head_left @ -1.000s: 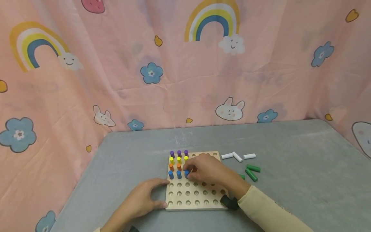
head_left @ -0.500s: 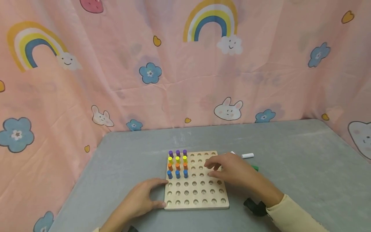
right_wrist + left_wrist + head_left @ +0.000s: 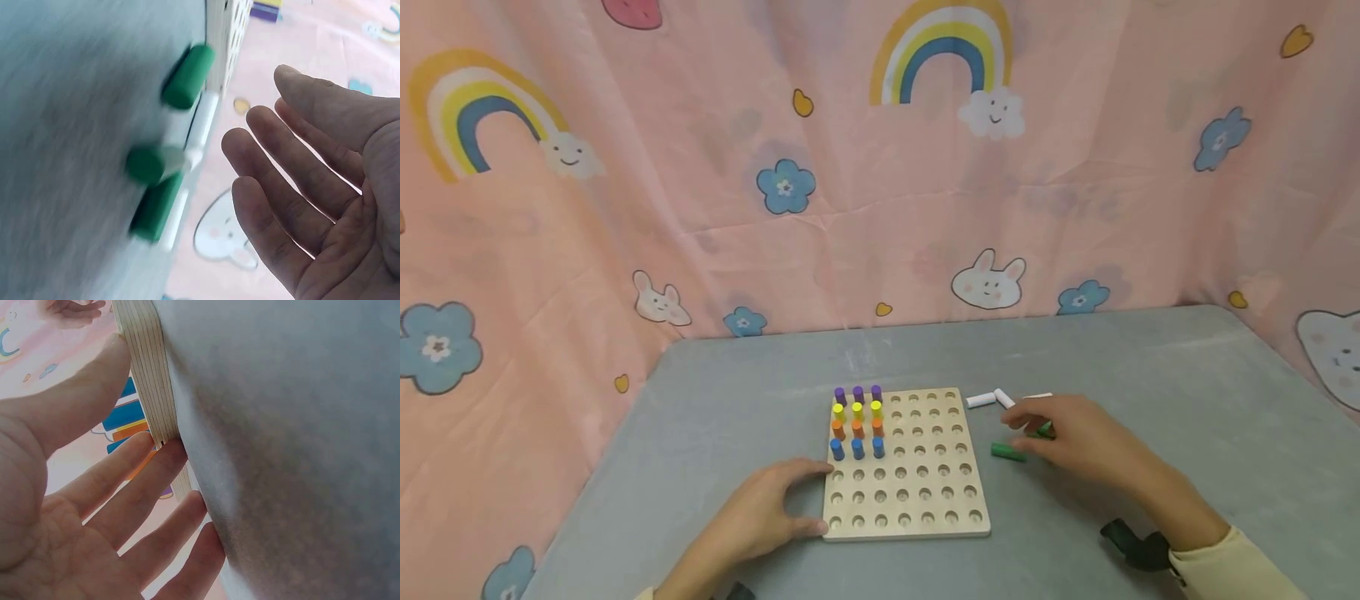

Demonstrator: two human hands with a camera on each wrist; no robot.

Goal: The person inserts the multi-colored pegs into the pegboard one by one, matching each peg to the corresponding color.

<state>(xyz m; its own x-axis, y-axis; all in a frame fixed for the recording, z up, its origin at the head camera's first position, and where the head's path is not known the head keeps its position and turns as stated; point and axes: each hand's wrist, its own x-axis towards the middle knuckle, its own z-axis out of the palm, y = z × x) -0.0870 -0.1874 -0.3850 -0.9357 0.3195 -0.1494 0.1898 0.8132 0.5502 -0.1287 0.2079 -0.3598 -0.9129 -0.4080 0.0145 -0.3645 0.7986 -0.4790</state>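
A wooden peg board (image 3: 910, 537) with rows of round holes lies on the table. Its left three columns bear upright pegs: purple (image 3: 858, 394) at the back, then yellow (image 3: 857, 412), orange (image 3: 857, 431) and blue (image 3: 857, 450). Along the board's left edge, my left hand (image 3: 760, 512) touches the side with thumb and extended fingers. Right of the board, my right hand (image 3: 1082, 437) hovers over loose green pegs (image 3: 1008, 452), fingers relaxed and holding nothing. The right wrist view shows its fingers apart from a green peg (image 3: 189, 75).
Several white pegs (image 3: 981, 401) lie just beyond the green ones, behind the right hand. The grey tabletop (image 3: 760, 392) ends at a pink patterned curtain (image 3: 850, 250) at the back and sides.
My right hand has let go of the blue peg at the end of its row and moved right, to the green pegs. The left hand stays at the board's edge.
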